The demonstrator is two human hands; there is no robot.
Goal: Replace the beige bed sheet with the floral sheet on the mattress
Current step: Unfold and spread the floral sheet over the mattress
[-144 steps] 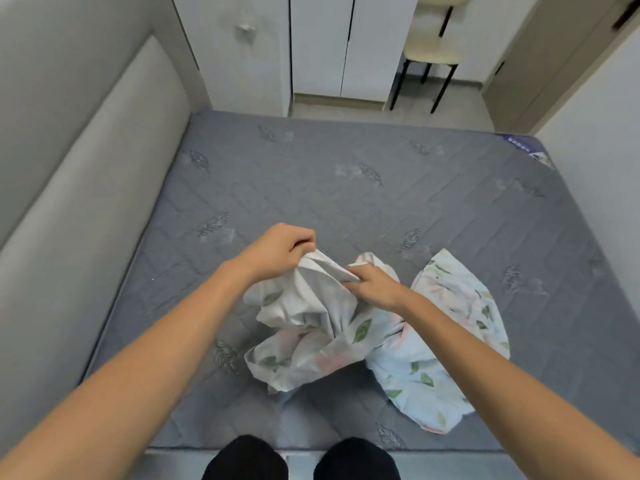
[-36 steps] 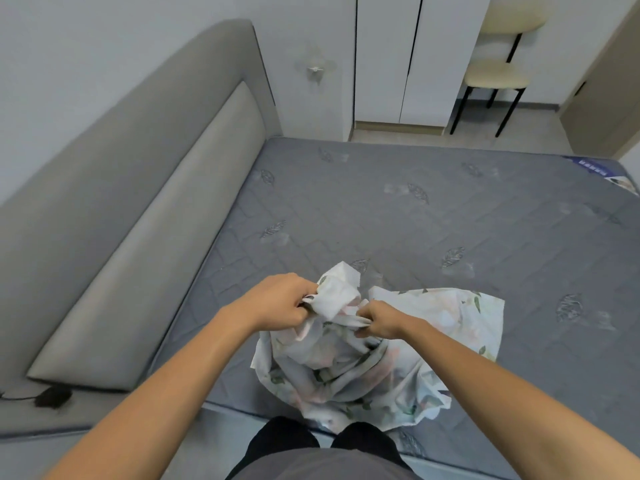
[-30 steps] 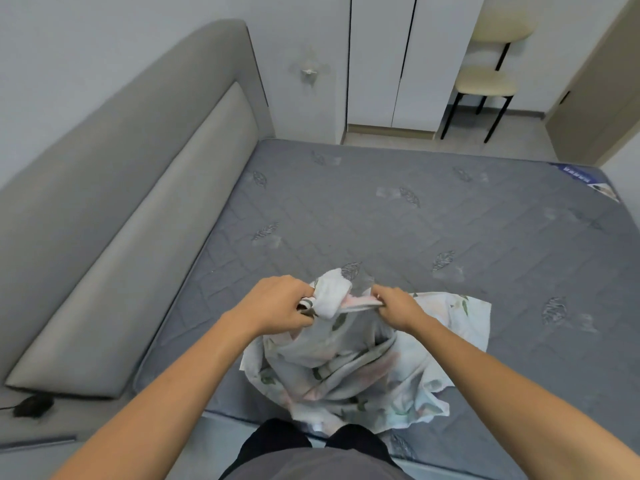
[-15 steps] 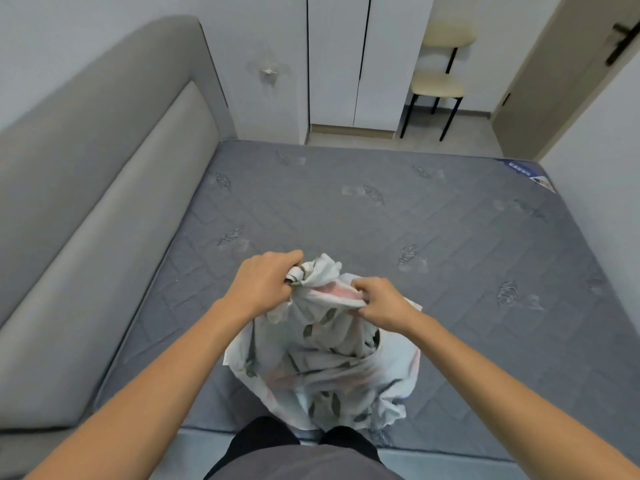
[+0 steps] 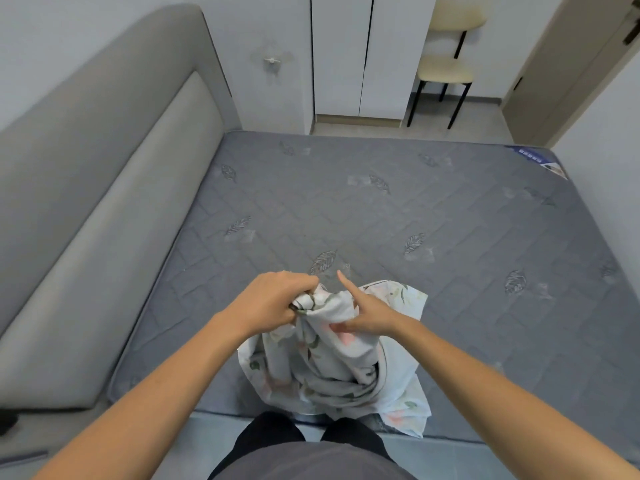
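The floral sheet [image 5: 332, 368], white with green leaves and pink flowers, hangs bunched above the near edge of the bare grey quilted mattress [image 5: 398, 209]. My left hand [image 5: 273, 301] grips a gathered bunch of the sheet's top edge. My right hand [image 5: 367, 311] is against the sheet just to the right, index finger sticking out straight while the other fingers hold the cloth underneath. The sheet's lower folds lie on the mattress in front of my legs. No beige sheet is in view.
A grey padded headboard [image 5: 104, 202] runs along the left side. White wardrobe doors [image 5: 363, 53] and a cream chair [image 5: 446, 67] with black legs stand beyond the far edge. A door [image 5: 571, 71] is at the far right, a wall on the right.
Both hands have kept hold of the sheet's top while it stayed bunched and lifted. My right index finger has now come off the cloth and points forward. The camera swung slightly left.
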